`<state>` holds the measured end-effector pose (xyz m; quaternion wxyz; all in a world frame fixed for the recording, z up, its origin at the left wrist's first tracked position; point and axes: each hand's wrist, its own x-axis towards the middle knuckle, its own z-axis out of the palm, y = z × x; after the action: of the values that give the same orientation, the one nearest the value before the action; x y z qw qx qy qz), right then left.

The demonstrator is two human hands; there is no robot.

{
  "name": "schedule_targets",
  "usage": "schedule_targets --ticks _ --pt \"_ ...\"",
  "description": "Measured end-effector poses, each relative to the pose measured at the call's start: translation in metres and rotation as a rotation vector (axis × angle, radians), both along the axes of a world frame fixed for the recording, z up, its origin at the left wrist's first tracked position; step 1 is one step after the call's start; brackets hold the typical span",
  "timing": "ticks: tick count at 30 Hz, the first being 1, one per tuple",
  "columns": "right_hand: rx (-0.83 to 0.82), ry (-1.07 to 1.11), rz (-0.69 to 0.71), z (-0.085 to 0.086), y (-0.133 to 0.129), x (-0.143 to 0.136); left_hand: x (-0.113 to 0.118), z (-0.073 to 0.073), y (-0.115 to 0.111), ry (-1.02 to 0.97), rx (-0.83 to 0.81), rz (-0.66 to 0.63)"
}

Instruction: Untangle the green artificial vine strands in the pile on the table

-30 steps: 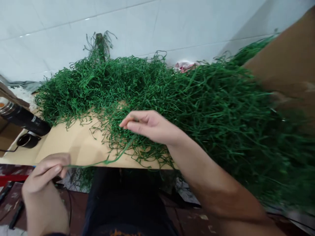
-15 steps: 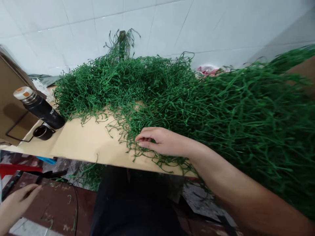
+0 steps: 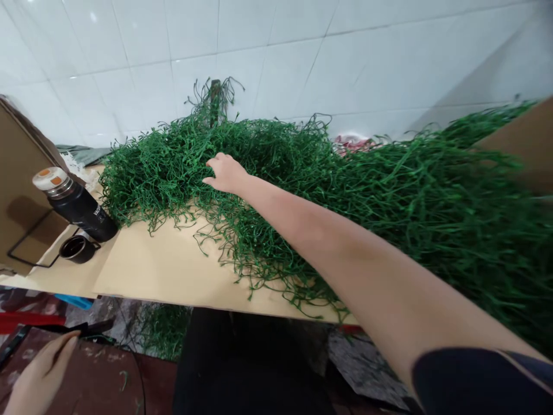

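A large tangled heap of thin green stems [image 3: 294, 155] covers the back and right of the tan cardboard-topped table [image 3: 159, 265]. My right hand [image 3: 225, 173] reaches over the middle of the heap, its thumb and fingers apart, with nothing seen between them. Low at the left, my left hand [image 3: 43, 369] is over a dark red surface [image 3: 103, 374]. Its fingers point up and to the right, near a dark tool-like object [image 3: 97, 327]; whether they hold anything is too small to tell.
A black flask [image 3: 82, 207] leans at the left beside a dark cup [image 3: 78, 249] and a cardboard box [image 3: 26, 184]. White tiled wall stands behind. Another cardboard piece [image 3: 522, 144] is at the right. More green stems [image 3: 166, 331] lie below the table.
My right hand has left the stems near the front edge and moved up and left over the heap, its fingers now spread. The view has shifted slightly upward.
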<state>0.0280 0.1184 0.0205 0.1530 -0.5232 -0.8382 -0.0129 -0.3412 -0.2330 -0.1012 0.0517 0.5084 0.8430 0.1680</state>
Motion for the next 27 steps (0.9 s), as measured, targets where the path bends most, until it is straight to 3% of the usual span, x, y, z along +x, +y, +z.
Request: schedule_targets --ticks 4,8,11,15,18,20,23,27 --pt "-0.052 0.045 -0.164 -0.019 0.039 -0.023 0.051 0.015 0.017 -0.144 -0.004 -0.038" --pt "-0.056 0.063 -0.118 -0.022 0.048 -0.024 0.051 0.008 0.016 -0.153 -0.004 -0.071" --pt "-0.04 0.101 -0.06 0.006 0.046 -0.012 0.041 0.001 0.019 -0.118 0.035 -0.076" --pt "0.035 0.243 0.073 0.069 0.033 0.008 0.049 0.01 0.044 -0.113 0.119 -0.199" --pt "0.11 0.336 0.106 0.111 0.02 0.016 0.079 0.032 0.081 -0.108 0.225 -0.343" --pt "0.118 0.389 0.099 0.129 0.011 0.016 0.109 0.05 0.115 -0.109 0.37 -0.431" --pt "0.079 0.384 0.101 0.144 -0.007 0.009 0.158 0.081 0.179 0.009 0.623 -0.534" --pt "0.143 0.22 0.146 0.152 -0.039 0.006 0.211 0.119 0.265 0.099 0.642 -0.548"
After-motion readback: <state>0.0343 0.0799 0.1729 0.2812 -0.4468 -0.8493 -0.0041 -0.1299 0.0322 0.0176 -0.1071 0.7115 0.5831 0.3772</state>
